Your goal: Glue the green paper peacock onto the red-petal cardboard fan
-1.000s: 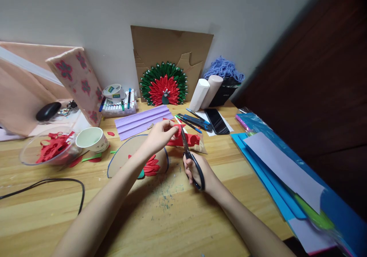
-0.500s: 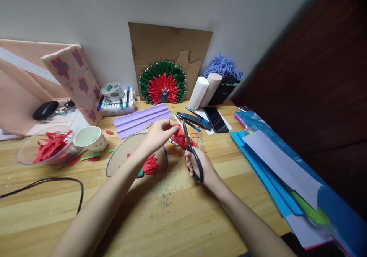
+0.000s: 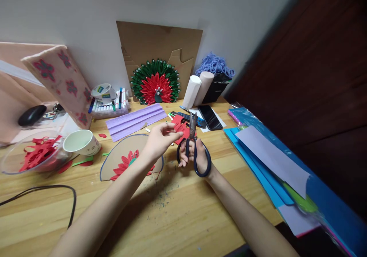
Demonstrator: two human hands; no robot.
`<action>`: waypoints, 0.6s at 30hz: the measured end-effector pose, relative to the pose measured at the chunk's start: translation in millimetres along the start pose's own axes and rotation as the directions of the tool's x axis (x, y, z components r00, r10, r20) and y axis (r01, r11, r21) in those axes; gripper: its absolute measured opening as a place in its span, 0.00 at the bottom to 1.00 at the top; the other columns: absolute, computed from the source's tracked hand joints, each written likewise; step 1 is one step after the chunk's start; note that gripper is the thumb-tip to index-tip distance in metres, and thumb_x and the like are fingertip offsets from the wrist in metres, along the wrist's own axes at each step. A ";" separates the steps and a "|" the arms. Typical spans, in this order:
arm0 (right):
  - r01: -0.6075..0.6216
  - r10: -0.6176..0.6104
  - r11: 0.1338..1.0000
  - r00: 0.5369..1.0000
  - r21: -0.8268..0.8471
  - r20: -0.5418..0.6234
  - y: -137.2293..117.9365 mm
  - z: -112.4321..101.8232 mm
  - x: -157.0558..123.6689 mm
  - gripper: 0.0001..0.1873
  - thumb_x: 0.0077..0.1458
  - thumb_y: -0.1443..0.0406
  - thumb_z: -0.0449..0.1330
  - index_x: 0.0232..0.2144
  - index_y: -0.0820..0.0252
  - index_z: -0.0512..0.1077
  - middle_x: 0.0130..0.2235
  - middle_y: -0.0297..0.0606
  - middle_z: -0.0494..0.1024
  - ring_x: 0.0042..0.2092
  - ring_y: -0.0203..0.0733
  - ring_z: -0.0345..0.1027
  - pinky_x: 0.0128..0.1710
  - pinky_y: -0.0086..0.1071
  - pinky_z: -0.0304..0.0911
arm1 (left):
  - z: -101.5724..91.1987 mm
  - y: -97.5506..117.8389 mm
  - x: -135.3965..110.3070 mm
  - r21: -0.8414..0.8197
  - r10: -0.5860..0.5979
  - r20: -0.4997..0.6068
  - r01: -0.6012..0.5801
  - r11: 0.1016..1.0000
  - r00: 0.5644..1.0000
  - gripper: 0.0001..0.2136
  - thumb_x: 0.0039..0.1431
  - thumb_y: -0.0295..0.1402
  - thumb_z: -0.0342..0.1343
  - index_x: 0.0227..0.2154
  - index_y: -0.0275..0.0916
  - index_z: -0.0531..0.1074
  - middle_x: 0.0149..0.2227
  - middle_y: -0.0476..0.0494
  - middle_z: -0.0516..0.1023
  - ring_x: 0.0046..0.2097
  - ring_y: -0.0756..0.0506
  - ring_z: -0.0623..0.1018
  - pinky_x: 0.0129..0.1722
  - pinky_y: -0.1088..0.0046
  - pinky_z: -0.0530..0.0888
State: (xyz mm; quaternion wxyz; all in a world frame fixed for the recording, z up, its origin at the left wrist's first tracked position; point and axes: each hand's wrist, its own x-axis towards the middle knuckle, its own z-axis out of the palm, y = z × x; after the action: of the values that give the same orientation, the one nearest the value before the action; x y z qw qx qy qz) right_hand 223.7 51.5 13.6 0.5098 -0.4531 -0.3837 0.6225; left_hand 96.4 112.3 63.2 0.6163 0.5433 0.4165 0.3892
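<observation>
My right hand [image 3: 197, 155] grips black-handled scissors [image 3: 192, 146], blades pointing up and nearly closed. My left hand [image 3: 159, 140] pinches a small piece of red paper [image 3: 180, 127] just left of the blades. Below the left hand lies a half-round cardboard piece [image 3: 126, 155] with a blue edge and a red paper flower [image 3: 127, 164] glued on it.
On the wooden desk: purple folded paper [image 3: 134, 120], a paper cup [image 3: 80, 143], a clear bowl of red scraps [image 3: 31, 155], markers [image 3: 110, 104], a phone [image 3: 210, 117], blue paper sheets [image 3: 272, 161] at right, a black cable [image 3: 43, 194] at left, a peacock craft [image 3: 155, 83] against the wall.
The scissors have swung from lying along the red paper to standing upright. The red piece lifted off the desk with my left hand. The view shifted right.
</observation>
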 end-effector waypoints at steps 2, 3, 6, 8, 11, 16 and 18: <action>0.013 -0.013 1.000 1.000 0.014 -0.002 0.0 0.4 -1.8 0.36 0.39 0.32 0.48 0.24 0.59 0.62 0.13 0.25 0.60 0.15 0.32 0.58 0.20 0.31 0.66 | 0.6 0.3 0.0 0.004 0.006 -0.020 -0.006 1.000 1.000 0.13 0.39 0.32 0.65 0.29 0.32 0.72 0.26 0.48 0.74 0.29 0.51 0.73 0.32 0.73 0.70; 0.014 -0.014 1.000 1.000 0.008 0.010 0.3 0.6 -3.1 0.36 0.40 0.32 0.48 0.24 0.59 0.62 0.13 0.25 0.60 0.15 0.32 0.58 0.20 0.30 0.66 | 0.8 0.7 0.3 0.005 0.011 -0.030 -0.011 1.000 0.999 0.12 0.39 0.32 0.65 0.29 0.32 0.72 0.26 0.47 0.74 0.29 0.51 0.73 0.32 0.73 0.70; 0.016 -0.010 0.998 0.997 -0.066 0.083 2.1 0.9 -8.0 0.37 0.41 0.32 0.46 0.26 0.59 0.63 0.15 0.26 0.62 0.17 0.33 0.60 0.22 0.30 0.66 | 1.0 2.7 1.0 0.001 0.041 -0.052 -0.041 0.999 0.998 0.10 0.40 0.30 0.63 0.27 0.32 0.71 0.24 0.48 0.74 0.28 0.51 0.73 0.31 0.74 0.69; 0.015 0.001 0.994 0.990 -0.111 0.138 4.1 1.0 -11.2 0.38 0.41 0.32 0.45 0.27 0.60 0.64 0.16 0.27 0.63 0.18 0.32 0.61 0.23 0.30 0.65 | 0.9 4.1 1.2 -0.016 0.062 -0.067 -0.063 0.998 0.996 0.10 0.40 0.30 0.62 0.27 0.33 0.70 0.24 0.48 0.74 0.27 0.52 0.73 0.31 0.75 0.69; 0.020 0.008 0.988 0.984 -0.152 0.181 6.4 1.7 -14.7 0.38 0.41 0.32 0.44 0.28 0.60 0.63 0.18 0.27 0.63 0.18 0.31 0.60 0.24 0.30 0.64 | 0.6 4.9 1.4 -0.033 0.097 -0.100 -0.101 0.994 0.990 0.10 0.40 0.30 0.62 0.27 0.33 0.70 0.25 0.48 0.74 0.27 0.52 0.73 0.31 0.75 0.69; 0.035 0.006 0.974 0.984 -0.225 0.180 4.2 4.0 -16.8 0.38 0.38 0.31 0.45 0.27 0.60 0.62 0.17 0.25 0.60 0.17 0.30 0.57 0.20 0.27 0.60 | 0.5 3.4 2.3 0.001 0.136 -0.141 -0.137 0.991 0.981 0.08 0.42 0.30 0.60 0.27 0.34 0.69 0.26 0.49 0.73 0.27 0.52 0.72 0.30 0.75 0.69; 0.021 0.021 0.970 0.985 -0.241 0.172 2.6 4.7 -17.1 0.39 0.37 0.30 0.45 0.26 0.59 0.61 0.16 0.25 0.59 0.17 0.30 0.56 0.19 0.26 0.59 | 0.7 3.0 2.4 0.010 0.139 -0.157 -0.139 0.990 0.978 0.08 0.42 0.29 0.60 0.27 0.34 0.69 0.26 0.49 0.73 0.27 0.53 0.72 0.30 0.76 0.69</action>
State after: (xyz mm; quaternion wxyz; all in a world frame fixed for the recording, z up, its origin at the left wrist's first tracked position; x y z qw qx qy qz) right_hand 219.6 34.2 15.4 0.4156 -0.4561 -0.4995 0.6081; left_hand 97.8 114.6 66.0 0.5531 0.5381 0.4247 0.4734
